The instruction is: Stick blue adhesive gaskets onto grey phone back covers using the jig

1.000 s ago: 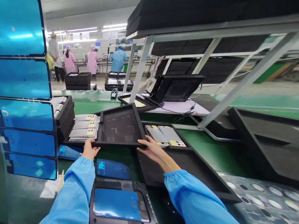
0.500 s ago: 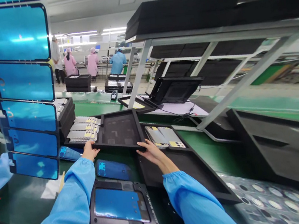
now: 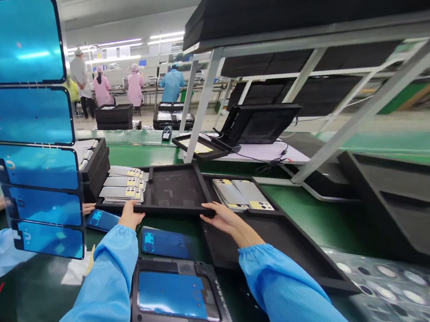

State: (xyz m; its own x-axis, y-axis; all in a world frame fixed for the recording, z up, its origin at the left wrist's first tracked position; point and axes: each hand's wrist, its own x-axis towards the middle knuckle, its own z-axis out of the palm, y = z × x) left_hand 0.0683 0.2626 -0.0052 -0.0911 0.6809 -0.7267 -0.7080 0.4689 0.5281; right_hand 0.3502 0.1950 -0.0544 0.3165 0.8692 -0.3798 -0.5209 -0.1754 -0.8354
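Observation:
Both my hands grip the near edge of a black tray [image 3: 176,188]. My left hand [image 3: 129,217] is closed on it near the middle, beside silver panels with yellow camera ends [image 3: 122,185] stacked in the tray's left part. My right hand [image 3: 226,219] has its fingers around the near right corner. Right of it, a second black tray [image 3: 287,241] carries more silver panels [image 3: 240,194] in its far part. Below my hands, a blue film sheet [image 3: 170,295] lies on a dark metal fixture [image 3: 219,303], with another blue panel [image 3: 166,243] just beyond.
A strip of blue film sheets [image 3: 30,116] hangs at left. A co-worker's hand [image 3: 88,208] is by the tray's left end. A metal rack [image 3: 206,103] bearing black trays overhangs the right. Clear plastic with round pieces [image 3: 390,280] lies at lower right.
The view has shifted slightly, moving the scene a little right. A co-worker's hand now shows by the tray's left end. My hands keep their hold on the tray.

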